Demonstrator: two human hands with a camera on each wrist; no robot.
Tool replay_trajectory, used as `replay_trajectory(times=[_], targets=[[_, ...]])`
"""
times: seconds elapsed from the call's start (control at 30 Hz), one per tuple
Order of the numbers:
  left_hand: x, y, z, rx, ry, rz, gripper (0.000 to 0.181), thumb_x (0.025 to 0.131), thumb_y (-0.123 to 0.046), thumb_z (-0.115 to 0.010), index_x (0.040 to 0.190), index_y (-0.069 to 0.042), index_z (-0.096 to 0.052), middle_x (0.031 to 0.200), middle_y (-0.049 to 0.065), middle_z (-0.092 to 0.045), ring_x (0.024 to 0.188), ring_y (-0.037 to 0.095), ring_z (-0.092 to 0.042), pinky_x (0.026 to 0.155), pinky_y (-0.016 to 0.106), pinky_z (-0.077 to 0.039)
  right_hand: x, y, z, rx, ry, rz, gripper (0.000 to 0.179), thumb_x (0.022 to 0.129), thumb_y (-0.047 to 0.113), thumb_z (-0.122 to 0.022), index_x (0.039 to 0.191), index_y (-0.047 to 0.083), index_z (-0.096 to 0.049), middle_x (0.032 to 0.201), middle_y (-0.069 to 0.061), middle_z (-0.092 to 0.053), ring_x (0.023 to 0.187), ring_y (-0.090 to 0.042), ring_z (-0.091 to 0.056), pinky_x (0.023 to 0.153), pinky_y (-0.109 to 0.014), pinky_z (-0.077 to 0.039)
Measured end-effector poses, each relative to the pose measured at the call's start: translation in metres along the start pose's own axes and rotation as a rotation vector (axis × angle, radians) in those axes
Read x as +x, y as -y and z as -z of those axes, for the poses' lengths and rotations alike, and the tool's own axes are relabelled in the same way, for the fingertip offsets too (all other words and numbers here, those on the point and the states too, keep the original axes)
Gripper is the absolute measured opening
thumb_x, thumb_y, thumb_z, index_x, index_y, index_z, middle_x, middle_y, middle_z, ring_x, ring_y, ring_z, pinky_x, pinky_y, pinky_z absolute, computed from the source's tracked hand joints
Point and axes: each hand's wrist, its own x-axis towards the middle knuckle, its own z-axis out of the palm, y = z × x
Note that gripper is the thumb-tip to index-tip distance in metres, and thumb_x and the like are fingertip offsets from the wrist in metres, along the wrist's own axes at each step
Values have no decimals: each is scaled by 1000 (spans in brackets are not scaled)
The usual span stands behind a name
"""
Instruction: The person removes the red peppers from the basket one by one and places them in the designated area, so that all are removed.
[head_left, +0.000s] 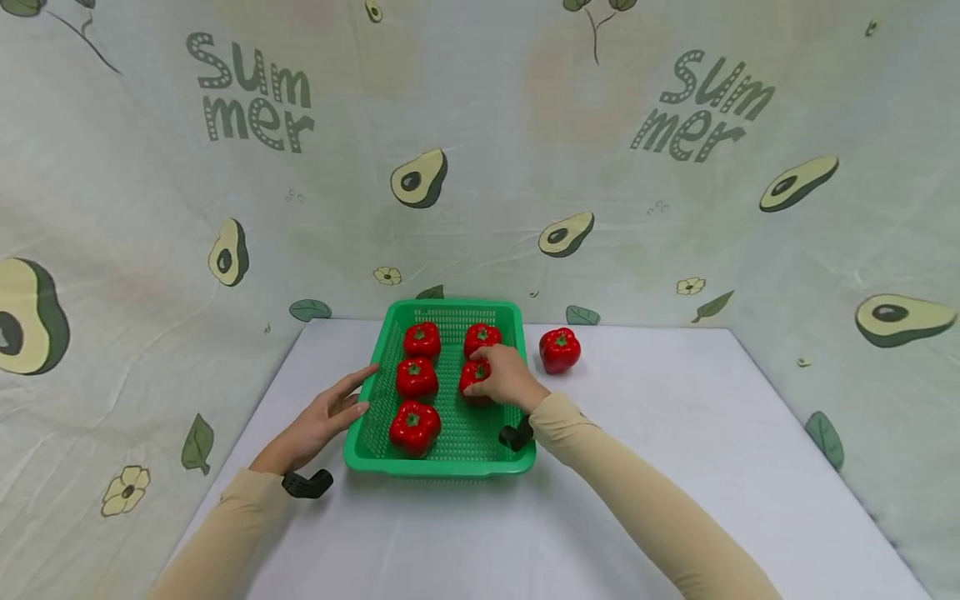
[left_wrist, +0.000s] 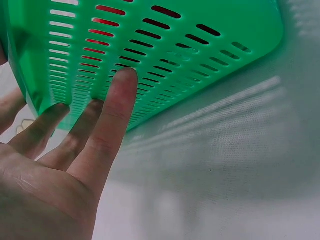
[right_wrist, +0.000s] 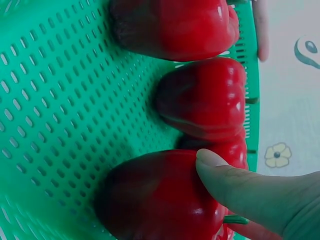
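Note:
A green perforated plastic basket (head_left: 442, 468) holds red bell peppers in two columns. My right hand (head_left: 512, 379) reaches over the basket's right side and grips a red bell pepper (head_left: 471, 380) between thumb and fingers. In the right wrist view the thumb (right_wrist: 240, 185) presses on that pepper's side (right_wrist: 155, 195), near its green stem. Just behind it is another pepper (head_left: 480, 335). Along the left wall stand three more, the nearest one (head_left: 415, 428) being closest to me. My left hand (head_left: 318, 423) rests against the basket's left side, its fingers (left_wrist: 117, 100) extended along the slotted wall.
One more red bell pepper (head_left: 559, 351) stands on the white table (head_left: 660, 433), to the right of the basket. Behind the table hangs a pale cloth (head_left: 487, 208) printed with avocados. Dark wrist cameras (head_left: 307, 484) are worn on both wrists.

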Motion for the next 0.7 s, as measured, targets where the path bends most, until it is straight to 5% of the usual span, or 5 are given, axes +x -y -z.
replay_trajectory(times=[0.47, 0.7], targets=[[-3, 4, 0, -17, 12, -1, 67, 117, -18, -52, 176, -15, -23, 181, 21, -13, 158, 57, -25, 119, 71, -35, 1, 1, -3, -11, -4, 21, 56, 90, 13, -92, 138, -4, -70, 137, -20, -70, 128, -37, -62, 109, -52, -54], [0, 3, 0, 7, -1, -21, 66, 116, -19, -54, 176, -14, -25, 181, 22, -12, 159, 61, -17, 120, 76, -30, 0, 3, -1, 16, -10, 19, 57, 91, 14, -92, 140, -4, -70, 138, -20, -69, 129, -36, -61, 109, -51, -54]])
